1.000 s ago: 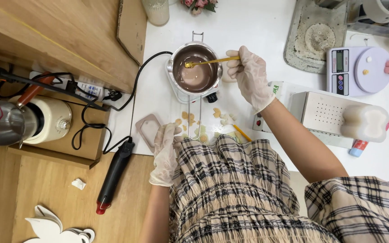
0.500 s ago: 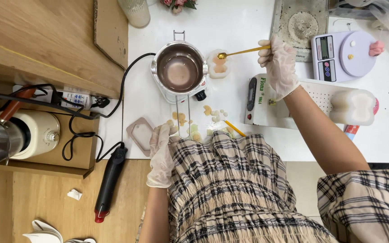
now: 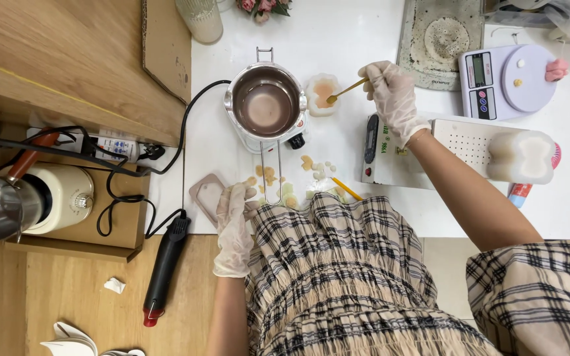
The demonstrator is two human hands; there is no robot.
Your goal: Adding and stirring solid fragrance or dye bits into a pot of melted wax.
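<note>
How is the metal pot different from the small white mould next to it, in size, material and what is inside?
The metal pot is larger, round and shiny, with a long wire handle; the white mould is smaller, matte, with a wavy rim. The pot holds a brownish liquid; the mould holds a little orange-peach fill, where the right hand dips a gold spoon. Both stand open on the white table.

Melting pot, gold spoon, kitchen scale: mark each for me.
melting pot (image 3: 265,105): head view, on the liquid inside the pot.
gold spoon (image 3: 346,90): head view, mid-handle, below the right hand (image 3: 394,99).
kitchen scale (image 3: 526,79): head view, on the round weighing plate.
</note>
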